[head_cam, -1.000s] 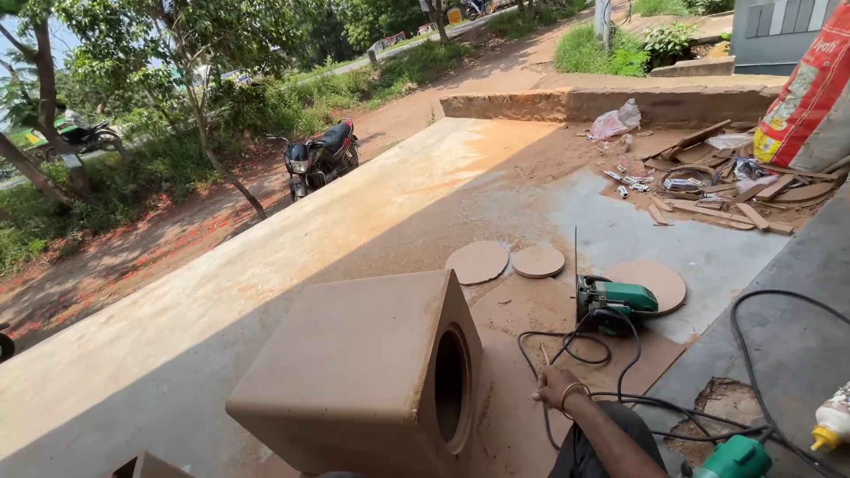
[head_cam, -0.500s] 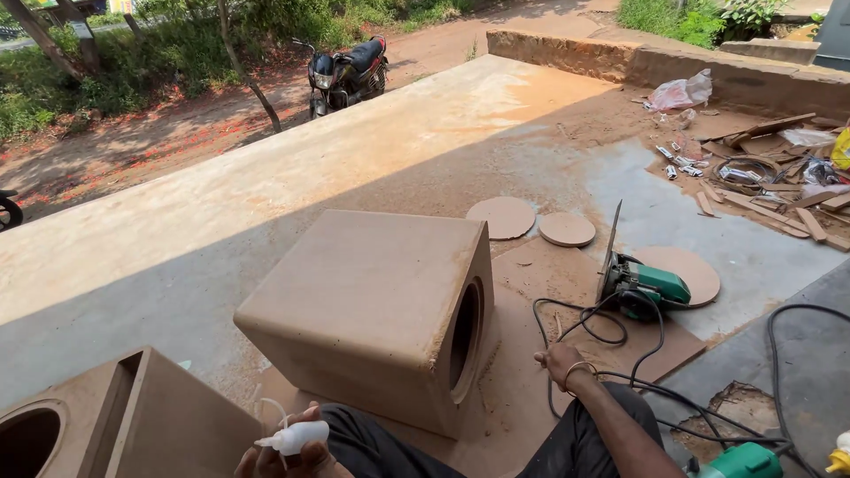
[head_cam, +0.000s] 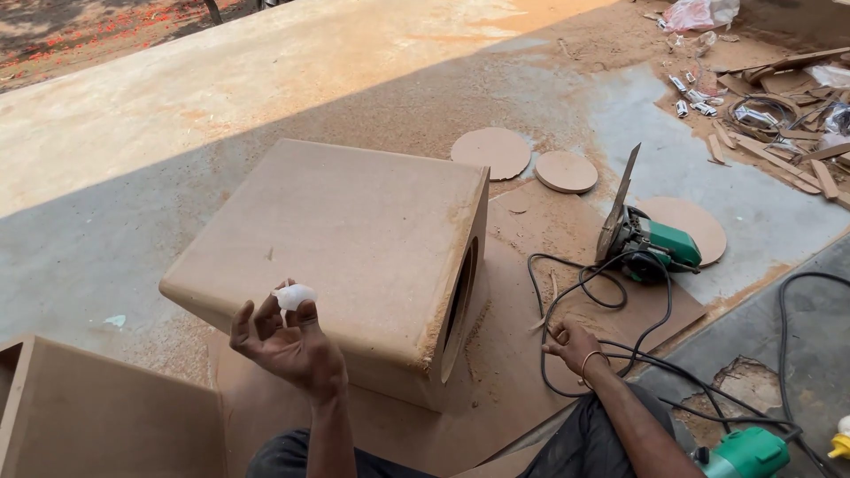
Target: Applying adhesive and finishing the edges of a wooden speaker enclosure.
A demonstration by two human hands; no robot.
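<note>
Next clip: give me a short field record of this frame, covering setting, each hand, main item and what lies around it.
setting: outdoor concrete floor, dusted with sawdust
left hand: left hand raised, fingertips pinching a small white lump
right hand: right hand resting on the brown board, touching a black cable
main item: fibreboard box with a round opening on its right side
nearby: green power saw, three round cut-outs, second box at lower left, wood scraps at upper right

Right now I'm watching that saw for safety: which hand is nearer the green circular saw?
Right. The right hand rests on the board among the black cables, just in front of the green circular saw. The left hand, holding a white lump, is beyond the wooden box.
</note>
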